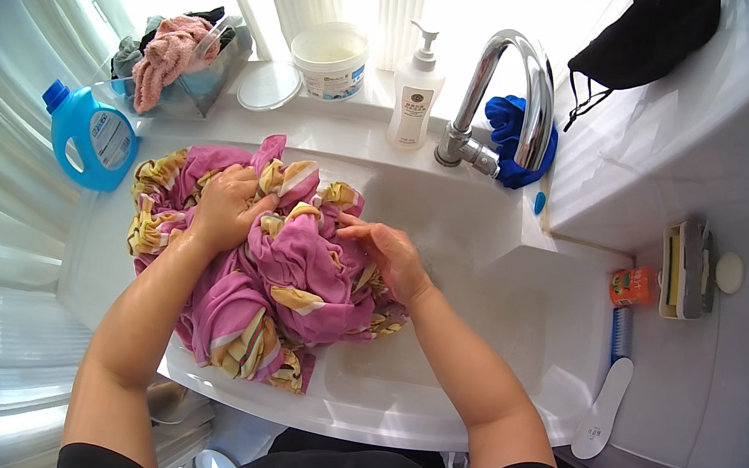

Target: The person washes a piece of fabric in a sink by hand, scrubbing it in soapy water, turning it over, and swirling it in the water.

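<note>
A large bunched cloth, pink with yellow patterned and white parts, lies heaped over the left part of the white sink. My left hand is closed on folds at the upper left of the heap, fingertips sunk into the fabric. At the right side of the cloth, my right hand is open, its fingers stretched out toward the folds and touching them. The heap hides the sink beneath it. To the right of the cloth, the basin's bottom shows.
Behind the sink stand a chrome faucet, a pump bottle and a white tub. A blue detergent bottle and a clear bin of clothes are at left. A brush lies on the right edge.
</note>
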The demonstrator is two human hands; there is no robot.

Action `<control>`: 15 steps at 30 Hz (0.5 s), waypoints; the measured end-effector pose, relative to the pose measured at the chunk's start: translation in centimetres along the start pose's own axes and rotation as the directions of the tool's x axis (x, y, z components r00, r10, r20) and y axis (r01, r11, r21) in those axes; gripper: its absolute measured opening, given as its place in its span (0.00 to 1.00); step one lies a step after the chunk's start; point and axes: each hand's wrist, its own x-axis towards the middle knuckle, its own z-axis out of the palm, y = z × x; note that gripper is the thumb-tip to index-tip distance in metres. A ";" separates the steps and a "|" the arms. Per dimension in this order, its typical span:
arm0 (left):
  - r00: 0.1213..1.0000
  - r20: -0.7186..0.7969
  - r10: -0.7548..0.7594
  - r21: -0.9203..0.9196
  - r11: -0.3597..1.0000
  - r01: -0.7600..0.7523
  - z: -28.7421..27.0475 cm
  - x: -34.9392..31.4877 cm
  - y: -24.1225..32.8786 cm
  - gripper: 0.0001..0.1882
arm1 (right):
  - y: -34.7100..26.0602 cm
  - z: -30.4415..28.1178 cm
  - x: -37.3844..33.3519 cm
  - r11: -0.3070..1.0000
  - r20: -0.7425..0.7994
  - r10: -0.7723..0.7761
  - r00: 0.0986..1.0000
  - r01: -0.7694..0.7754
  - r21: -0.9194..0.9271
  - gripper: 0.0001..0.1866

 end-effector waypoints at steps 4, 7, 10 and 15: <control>1.000 -0.027 -0.007 0.007 1.000 0.007 0.0 0.1 1.2 0.17 | 10.0 -9.7 -7.0 0.800 -0.798 0.314 0.514 -0.596 -0.069 0.33; 0.999 -0.007 -0.037 0.039 0.999 0.038 0.0 -0.4 0.8 0.15 | 11.4 -6.2 -6.9 0.798 -0.461 0.554 0.693 -0.285 0.531 0.33; 0.998 -0.058 -0.001 0.041 0.999 0.004 -0.2 -0.8 1.5 0.14 | 8.5 -3.0 -3.7 0.686 -0.315 0.606 0.730 -0.279 0.672 0.30; 0.999 -0.037 0.024 0.102 0.995 -0.020 -0.6 -1.0 1.3 0.14 | 5.9 -3.7 -1.2 0.840 -0.203 0.136 0.970 -0.004 0.543 0.17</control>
